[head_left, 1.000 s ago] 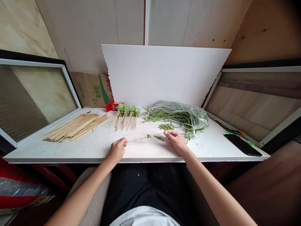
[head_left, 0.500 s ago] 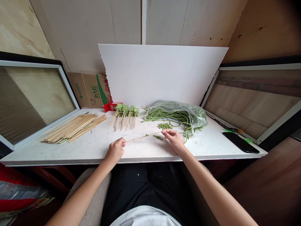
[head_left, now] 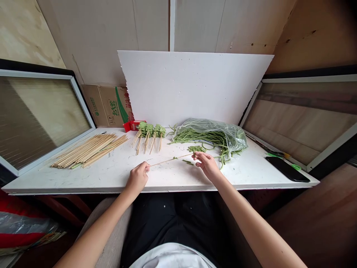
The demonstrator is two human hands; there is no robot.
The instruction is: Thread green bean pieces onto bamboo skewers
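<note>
The left hand (head_left: 138, 177) pinches one end of the skewer (head_left: 166, 161), likely light and snappable, best held there, while the right hand (head_left: 208, 164) pinches a bean piece (head_left: 194, 153) at its tip

On the brown cardboard carton (head_left: 96, 106) I read 北大荒 in green and, partly covered, what looks like 花生油 in red; its smaller print and the small red box's (head_left: 129, 126) lettering I can't make out.

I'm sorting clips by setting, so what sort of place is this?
Probably a small food-preparation corner, though whether at home or in a shop isn't clear. The white table holds bagged green beans, loose wooden skewers and skewers threaded with green pieces.
</note>
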